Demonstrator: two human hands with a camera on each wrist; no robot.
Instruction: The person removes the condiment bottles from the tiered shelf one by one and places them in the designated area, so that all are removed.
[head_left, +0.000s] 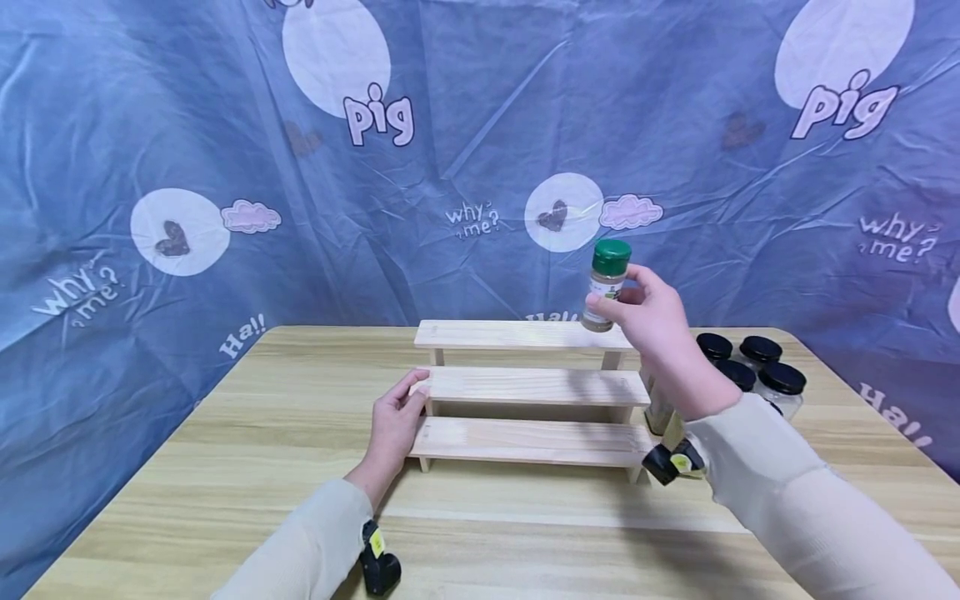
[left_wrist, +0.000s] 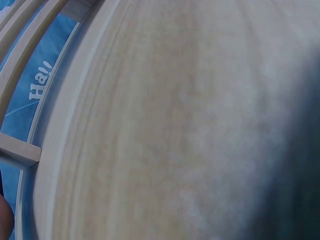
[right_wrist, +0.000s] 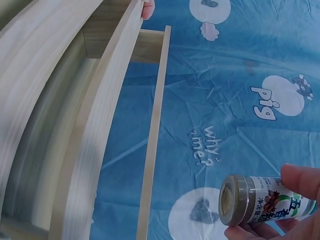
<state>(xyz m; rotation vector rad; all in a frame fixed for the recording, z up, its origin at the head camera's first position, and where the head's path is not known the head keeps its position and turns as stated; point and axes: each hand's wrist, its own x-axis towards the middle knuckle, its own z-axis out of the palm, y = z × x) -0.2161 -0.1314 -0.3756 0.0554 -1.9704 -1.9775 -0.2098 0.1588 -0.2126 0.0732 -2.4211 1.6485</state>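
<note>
A small spice jar (head_left: 606, 287) with a green cap is pinched between the thumb and fingers of my right hand (head_left: 654, 315), above the top step at its right end. In the right wrist view the jar (right_wrist: 245, 200) shows its base and a printed label with brownish powder inside. A three-step wooden rack (head_left: 525, 385) stands on the table. My left hand (head_left: 396, 417) grips the left end of its middle step, thumb on the near side. Only a fingertip of that hand shows at the edge of the left wrist view.
Several glass jars with black lids (head_left: 782, 379) stand to the right of the rack, partly hidden by my right arm. A wood-grain table (head_left: 247, 467) lies under everything. Behind it hangs a blue printed cloth (head_left: 480, 150).
</note>
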